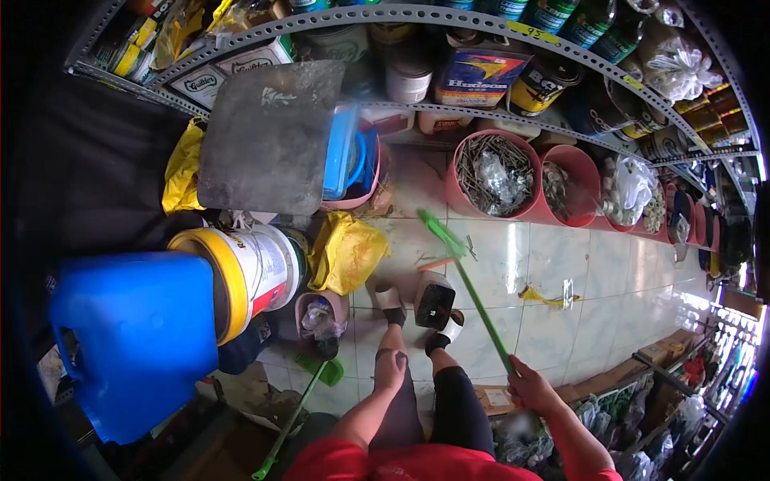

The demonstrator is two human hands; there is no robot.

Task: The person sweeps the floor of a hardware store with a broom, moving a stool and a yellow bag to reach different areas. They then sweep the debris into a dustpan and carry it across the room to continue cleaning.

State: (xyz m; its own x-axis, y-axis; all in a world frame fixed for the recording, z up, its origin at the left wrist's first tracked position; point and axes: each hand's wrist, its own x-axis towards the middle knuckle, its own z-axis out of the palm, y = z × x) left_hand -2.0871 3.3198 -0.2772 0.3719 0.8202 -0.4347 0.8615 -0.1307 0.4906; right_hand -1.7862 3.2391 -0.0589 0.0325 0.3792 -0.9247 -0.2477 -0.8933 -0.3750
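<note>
Green broom handle [469,293]: thin, straight, bright green, slanting from the right hand [529,386] up and away toward the red tubs, far end blurred over the pale tiled floor. Gripped near its lower end, fingers wrapped round it. Second green stick [290,421]: same colour, leans diagonally beside the left leg, top end near a small pink bucket, bottom end at frame edge. Left hand [391,370] rests on the left knee, holding nothing.
</note>
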